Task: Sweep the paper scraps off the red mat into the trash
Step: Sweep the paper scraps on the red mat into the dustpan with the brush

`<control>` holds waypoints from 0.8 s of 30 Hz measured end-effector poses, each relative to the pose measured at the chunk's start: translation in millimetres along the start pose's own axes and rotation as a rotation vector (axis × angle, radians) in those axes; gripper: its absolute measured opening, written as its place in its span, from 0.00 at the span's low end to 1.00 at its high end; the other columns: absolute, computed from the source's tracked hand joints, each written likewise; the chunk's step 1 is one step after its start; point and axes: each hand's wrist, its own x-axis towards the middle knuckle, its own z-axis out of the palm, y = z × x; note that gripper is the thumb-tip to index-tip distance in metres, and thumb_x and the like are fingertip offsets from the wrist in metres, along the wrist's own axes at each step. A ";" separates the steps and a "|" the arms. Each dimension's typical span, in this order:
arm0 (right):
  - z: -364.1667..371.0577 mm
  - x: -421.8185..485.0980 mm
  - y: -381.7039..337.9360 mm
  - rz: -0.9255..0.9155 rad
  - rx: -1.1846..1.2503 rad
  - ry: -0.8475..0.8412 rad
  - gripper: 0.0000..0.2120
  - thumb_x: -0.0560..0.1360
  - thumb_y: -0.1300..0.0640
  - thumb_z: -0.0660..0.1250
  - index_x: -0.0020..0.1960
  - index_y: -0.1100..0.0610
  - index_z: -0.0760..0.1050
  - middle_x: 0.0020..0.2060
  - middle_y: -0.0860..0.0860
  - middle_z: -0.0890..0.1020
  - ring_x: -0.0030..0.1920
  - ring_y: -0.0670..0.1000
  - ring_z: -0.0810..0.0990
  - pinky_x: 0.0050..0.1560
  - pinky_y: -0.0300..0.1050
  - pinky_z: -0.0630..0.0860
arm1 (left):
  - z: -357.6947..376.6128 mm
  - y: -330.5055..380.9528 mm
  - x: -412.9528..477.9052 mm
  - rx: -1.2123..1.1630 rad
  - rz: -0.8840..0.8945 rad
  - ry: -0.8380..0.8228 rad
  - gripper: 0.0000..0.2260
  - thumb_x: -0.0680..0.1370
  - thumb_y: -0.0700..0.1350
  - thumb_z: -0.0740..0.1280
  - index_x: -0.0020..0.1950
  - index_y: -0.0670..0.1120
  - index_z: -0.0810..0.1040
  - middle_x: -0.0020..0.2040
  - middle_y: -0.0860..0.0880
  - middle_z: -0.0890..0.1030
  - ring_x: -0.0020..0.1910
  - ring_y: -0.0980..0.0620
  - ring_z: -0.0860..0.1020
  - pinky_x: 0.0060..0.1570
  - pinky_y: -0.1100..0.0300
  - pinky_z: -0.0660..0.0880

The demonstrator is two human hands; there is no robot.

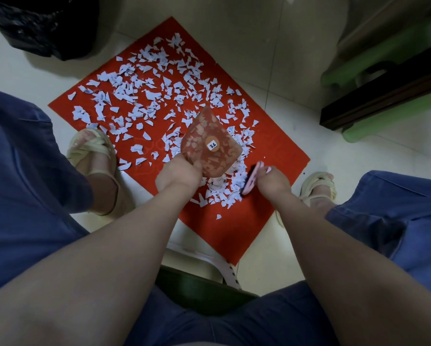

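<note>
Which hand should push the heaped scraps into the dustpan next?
Right, probably: the right hand grips the brush beside the heap, while the left hand holds the dustpan opposite.

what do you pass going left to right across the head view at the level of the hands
left sandal → left hand → translucent dustpan → pink brush → right hand → right sandal

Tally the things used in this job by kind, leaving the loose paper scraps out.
dustpan: 1, held in the left hand
pink brush: 1, held in the right hand
red mat: 1
black trash bag: 1
Total: 4
</note>
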 end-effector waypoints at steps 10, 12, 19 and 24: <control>-3.0 -14.3 -7.9 0.162 0.014 0.096 0.19 0.81 0.46 0.52 0.61 0.56 0.73 0.58 0.58 0.79 0.62 0.60 0.75 0.67 0.55 0.67 | -6.3 -7.0 4.7 -0.042 -0.044 -0.040 0.21 0.82 0.59 0.56 0.63 0.45 0.75 0.57 0.44 0.81 0.56 0.43 0.79 0.47 0.54 0.72; 1.7 -15.5 -10.2 0.205 0.030 0.023 0.21 0.82 0.46 0.51 0.66 0.58 0.70 0.62 0.58 0.77 0.65 0.60 0.73 0.68 0.53 0.66 | -7.1 -9.2 7.8 -0.056 -0.059 -0.065 0.21 0.82 0.59 0.56 0.63 0.45 0.75 0.57 0.44 0.81 0.56 0.43 0.79 0.48 0.54 0.73; 6.9 -15.1 -30.5 0.125 0.077 0.142 0.20 0.80 0.47 0.52 0.57 0.58 0.77 0.54 0.58 0.81 0.56 0.60 0.78 0.59 0.50 0.72 | -11.0 -11.7 11.6 -0.075 -0.086 -0.133 0.21 0.83 0.58 0.57 0.67 0.44 0.73 0.62 0.44 0.79 0.60 0.43 0.78 0.49 0.54 0.71; -3.5 -18.7 -39.9 0.231 0.018 0.131 0.19 0.79 0.51 0.56 0.64 0.60 0.72 0.60 0.59 0.78 0.63 0.61 0.75 0.66 0.53 0.68 | -20.7 -10.8 20.7 -0.098 -0.095 -0.161 0.21 0.83 0.58 0.56 0.66 0.45 0.75 0.61 0.44 0.80 0.59 0.43 0.79 0.53 0.51 0.75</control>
